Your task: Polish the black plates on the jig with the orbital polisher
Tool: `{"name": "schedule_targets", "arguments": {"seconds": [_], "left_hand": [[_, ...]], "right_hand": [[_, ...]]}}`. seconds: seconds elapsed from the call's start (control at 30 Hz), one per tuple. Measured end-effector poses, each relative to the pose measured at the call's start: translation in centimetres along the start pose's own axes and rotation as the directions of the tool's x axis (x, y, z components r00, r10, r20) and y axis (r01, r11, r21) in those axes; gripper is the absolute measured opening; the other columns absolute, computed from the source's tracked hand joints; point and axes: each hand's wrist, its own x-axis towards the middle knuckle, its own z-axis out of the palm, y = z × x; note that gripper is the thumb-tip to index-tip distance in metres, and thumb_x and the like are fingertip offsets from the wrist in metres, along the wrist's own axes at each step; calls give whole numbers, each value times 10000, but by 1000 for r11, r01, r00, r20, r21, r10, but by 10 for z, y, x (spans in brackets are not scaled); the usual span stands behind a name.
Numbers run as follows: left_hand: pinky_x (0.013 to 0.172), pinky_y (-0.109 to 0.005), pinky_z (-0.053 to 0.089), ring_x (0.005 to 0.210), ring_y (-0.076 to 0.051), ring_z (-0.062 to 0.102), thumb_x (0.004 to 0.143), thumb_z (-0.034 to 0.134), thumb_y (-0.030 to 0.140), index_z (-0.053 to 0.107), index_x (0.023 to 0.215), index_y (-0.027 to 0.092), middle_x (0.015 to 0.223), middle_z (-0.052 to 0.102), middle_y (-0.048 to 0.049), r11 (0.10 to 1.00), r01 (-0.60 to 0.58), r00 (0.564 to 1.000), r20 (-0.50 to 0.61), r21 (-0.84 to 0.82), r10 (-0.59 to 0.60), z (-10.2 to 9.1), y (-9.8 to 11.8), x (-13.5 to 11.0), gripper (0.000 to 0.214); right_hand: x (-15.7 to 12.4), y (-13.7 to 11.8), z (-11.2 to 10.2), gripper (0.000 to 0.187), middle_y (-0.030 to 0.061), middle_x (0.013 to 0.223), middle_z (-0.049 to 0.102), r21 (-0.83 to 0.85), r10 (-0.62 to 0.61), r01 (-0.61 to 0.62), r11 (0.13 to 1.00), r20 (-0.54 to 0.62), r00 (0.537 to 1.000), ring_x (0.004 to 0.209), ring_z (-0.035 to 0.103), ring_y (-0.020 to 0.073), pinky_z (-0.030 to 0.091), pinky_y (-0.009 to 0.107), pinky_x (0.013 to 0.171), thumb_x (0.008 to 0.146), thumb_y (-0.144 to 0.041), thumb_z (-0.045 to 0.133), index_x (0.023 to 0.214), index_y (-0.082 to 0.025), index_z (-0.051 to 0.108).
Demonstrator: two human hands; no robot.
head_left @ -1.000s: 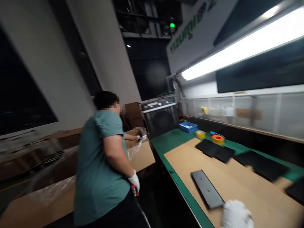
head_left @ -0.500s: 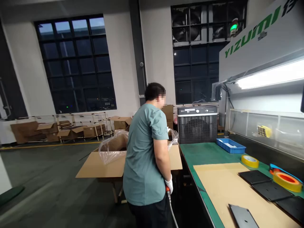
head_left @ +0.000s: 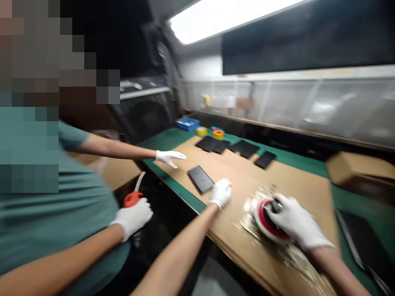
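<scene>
My left hand (head_left: 221,193), in a white glove, rests with fingers curled on the cardboard sheet (head_left: 240,172), beside the corner of a dark flat rectangular plate (head_left: 200,179). Whether anything is inside those fingers is hidden. In a white glove too, my right hand (head_left: 296,222) grips the black top of a round tool (head_left: 268,218) with a red ring and white rim. Motion blurs that tool. Crumpled clear plastic film (head_left: 247,218) lies under and around it. Several black plates (head_left: 243,148) lie along the far side of the cardboard.
At left, a co-worker stands close, one gloved hand (head_left: 169,158) spread over the bench edge, the other (head_left: 132,218) around an orange-handled tool (head_left: 132,200). Tape rolls (head_left: 217,134) and a blue tray (head_left: 187,124) stand far back. A cardboard box (head_left: 359,166) and dark panel (head_left: 364,238) are right.
My view has swung right and down onto the bench. Both my hands have come into view, the right with the round tool. The co-worker now appears nearer, one arm stretched over the bench.
</scene>
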Motion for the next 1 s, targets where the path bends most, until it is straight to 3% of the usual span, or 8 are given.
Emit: {"name": "schedule_targets", "arguments": {"seconds": [0.07,0.17,0.33,0.43,0.6,0.7,0.87,1.0], "left_hand": [[1200,-468,444,1294,-288,628,1015,527,200,759,1139,163,1352,692,-155,999,2,999,42,-45,0,45,30,-8,265],[1220,-485,433,1326,-306,627,966,554,186,768,1150,163,1379,700,-141,1000,7,1000,23,8,-7,67,36,-7,283],[1198,-439,462,1312,-294,649,963,566,234,771,1166,159,1375,708,-135,996,-21,1000,-12,89,23,64,23,1,298],[1202,-436,459,1310,-293,652,966,555,237,771,1164,148,1365,712,-144,995,-32,999,-24,91,34,66,24,0,307],[1206,-423,458,1306,-282,657,960,553,246,775,1149,155,1356,719,-138,997,-44,998,-47,67,48,71,22,2,306],[1211,-416,454,1313,-272,653,961,553,266,775,1148,186,1361,720,-111,998,-49,997,-54,50,52,72,19,3,301],[1217,-425,445,1319,-290,646,957,549,284,776,1153,165,1368,712,-133,998,-46,998,-39,43,48,72,17,4,323],[1220,-421,441,1333,-287,637,960,533,290,770,1170,153,1378,705,-142,997,-55,998,-25,60,56,71,19,3,344]], "right_hand": [[-6,21,7,280,90,966,678,-18,-21,20,1000,-28,999,815,665,227,446,308,711,940,-401,608,1157,-274,730],[-16,40,16,392,85,1144,667,29,51,-49,998,-54,997,828,653,204,418,284,695,906,-372,624,1291,-319,677],[-29,74,14,472,97,1135,637,16,208,-208,978,-128,970,753,624,198,412,294,673,911,-481,609,1359,-336,642],[-13,101,4,482,107,1051,652,19,268,-268,963,-144,953,779,637,224,421,300,678,866,-505,648,1298,-292,676],[24,129,-19,410,90,960,711,49,267,-263,964,-109,958,768,641,221,412,292,670,804,-430,679,1171,-249,708],[18,128,-21,379,86,963,714,58,253,-248,967,-104,962,792,646,224,413,289,670,807,-434,676,1138,-251,707],[-16,112,-5,467,83,1027,674,109,195,-182,977,-123,973,876,653,226,443,285,738,833,-488,678,1246,-270,675],[-3,106,-2,469,95,1028,653,47,197,-192,980,-159,967,826,645,231,427,295,701,857,-516,648,1256,-273,672]]}}
